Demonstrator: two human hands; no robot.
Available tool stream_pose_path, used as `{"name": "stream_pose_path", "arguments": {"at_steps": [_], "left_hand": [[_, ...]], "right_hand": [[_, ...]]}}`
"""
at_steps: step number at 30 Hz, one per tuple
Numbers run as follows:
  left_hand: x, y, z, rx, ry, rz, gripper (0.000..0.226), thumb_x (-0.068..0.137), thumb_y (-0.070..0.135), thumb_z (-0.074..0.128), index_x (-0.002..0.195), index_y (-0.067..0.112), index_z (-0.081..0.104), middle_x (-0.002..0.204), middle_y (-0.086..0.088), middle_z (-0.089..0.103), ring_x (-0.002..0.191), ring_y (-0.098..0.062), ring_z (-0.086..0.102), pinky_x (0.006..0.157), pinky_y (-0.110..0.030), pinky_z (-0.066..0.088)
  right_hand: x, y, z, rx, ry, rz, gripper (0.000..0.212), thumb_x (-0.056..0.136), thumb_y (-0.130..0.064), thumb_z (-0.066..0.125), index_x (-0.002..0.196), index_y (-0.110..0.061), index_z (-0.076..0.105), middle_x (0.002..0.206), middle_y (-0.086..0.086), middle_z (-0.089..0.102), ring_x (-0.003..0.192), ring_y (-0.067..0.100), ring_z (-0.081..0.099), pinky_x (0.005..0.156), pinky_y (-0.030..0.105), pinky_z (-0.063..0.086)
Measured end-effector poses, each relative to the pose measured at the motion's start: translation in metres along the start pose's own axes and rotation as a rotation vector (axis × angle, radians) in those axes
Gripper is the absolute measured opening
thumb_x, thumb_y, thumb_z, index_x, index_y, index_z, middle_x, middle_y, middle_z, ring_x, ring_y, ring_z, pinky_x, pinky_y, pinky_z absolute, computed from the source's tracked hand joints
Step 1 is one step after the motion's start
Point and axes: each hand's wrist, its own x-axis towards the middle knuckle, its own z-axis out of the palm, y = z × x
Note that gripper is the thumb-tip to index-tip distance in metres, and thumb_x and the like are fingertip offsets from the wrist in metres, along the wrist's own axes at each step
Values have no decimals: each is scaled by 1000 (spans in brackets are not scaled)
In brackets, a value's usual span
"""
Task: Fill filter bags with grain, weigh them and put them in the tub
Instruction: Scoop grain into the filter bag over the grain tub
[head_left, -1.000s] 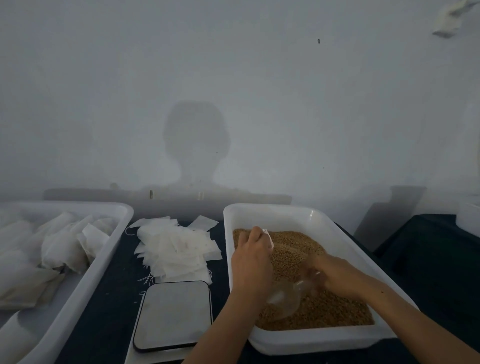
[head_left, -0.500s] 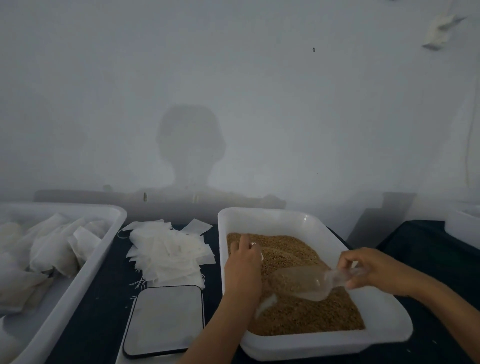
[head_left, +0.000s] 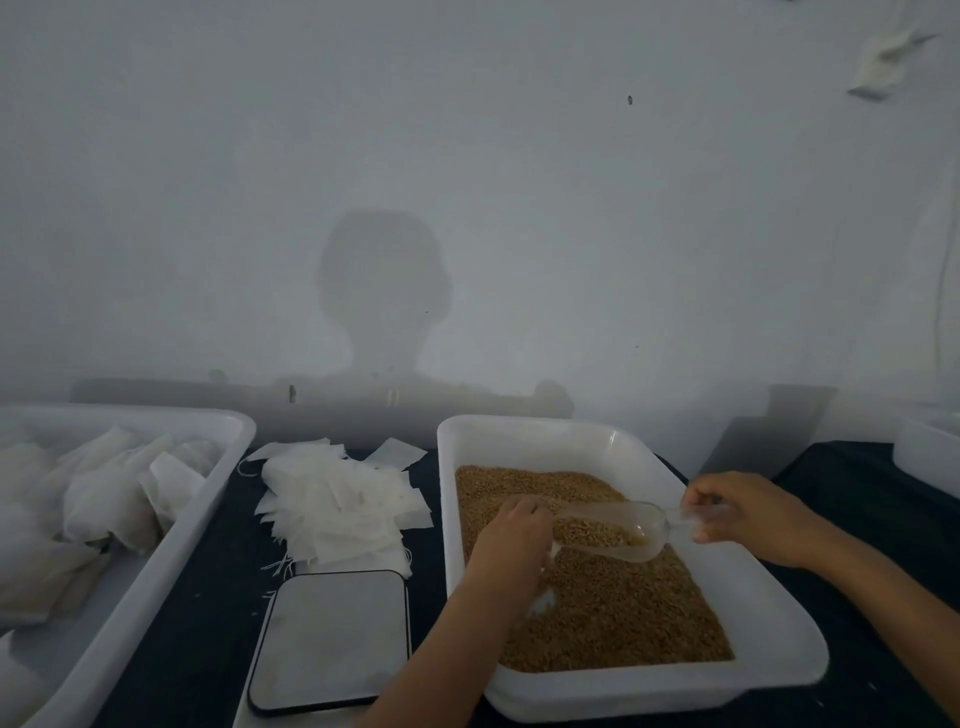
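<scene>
A white tray (head_left: 779, 660) holds brown grain (head_left: 613, 613). My right hand (head_left: 748, 514) grips the handle of a clear plastic scoop (head_left: 618, 530) loaded with grain, its mouth pointing left. My left hand (head_left: 511, 540) hovers over the grain at the scoop's mouth and holds a filter bag (head_left: 543, 603), mostly hidden under the hand. A pile of empty white filter bags (head_left: 337, 504) lies left of the tray. In front of the pile sits a flat scale (head_left: 332, 639). The white tub (head_left: 171, 535) at the far left holds several filled bags (head_left: 104, 499).
The table has a dark cover (head_left: 872, 499). A wall stands close behind the trays. The corner of another white container (head_left: 930, 457) shows at the right edge.
My right hand lifted the scoop out of the grain and swung it level, with its mouth now against my left hand. The left hand dropped slightly toward the grain.
</scene>
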Motion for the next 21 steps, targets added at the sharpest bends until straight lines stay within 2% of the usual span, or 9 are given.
{"name": "stream_pose_path", "arguments": {"at_steps": [3,9,13,15,18,21], "left_hand": [[1,-1,1,4,0,-5,22,91,10,56,112,4,54,126,-7,50,119,-19,40,98,-25,32],[2,-1,3,-4,-13,0,23,91,12,57,113,4,55,125,-7,49,120,-19,40,100,-26,33],[2,-1,3,-15,-15,-9,22,92,14,56,112,4,55,126,-7,49,120,-19,40,100,-27,33],[3,-2,3,-23,-2,-14,21,92,13,56,111,4,55,125,-6,49,119,-18,40,99,-26,34],[3,-2,3,-31,24,-24,22,92,11,56,112,5,54,125,-6,49,118,-18,41,98,-25,35],[2,-1,2,-48,57,-35,22,93,11,54,114,5,53,123,-5,50,115,-18,42,96,-26,36]], "right_hand": [[2,-6,-5,-86,22,8,9,81,-21,71,86,-25,64,91,-9,64,91,9,58,83,31,46],[5,-21,-16,-311,79,-18,19,84,-26,68,101,-25,60,98,-10,61,91,8,56,76,23,44],[8,-29,-23,-395,129,-68,14,83,-24,69,93,-27,60,85,-13,58,80,4,55,58,13,32],[8,-32,-26,-434,166,-93,13,84,-24,68,91,-29,59,79,-15,55,77,3,54,55,11,26],[8,-36,-28,-547,224,-144,12,86,-27,65,95,-32,58,78,-19,48,75,3,49,58,15,21],[7,-39,-30,-659,256,-225,13,89,-30,60,99,-36,54,87,-18,46,78,2,46,72,21,24]]}}
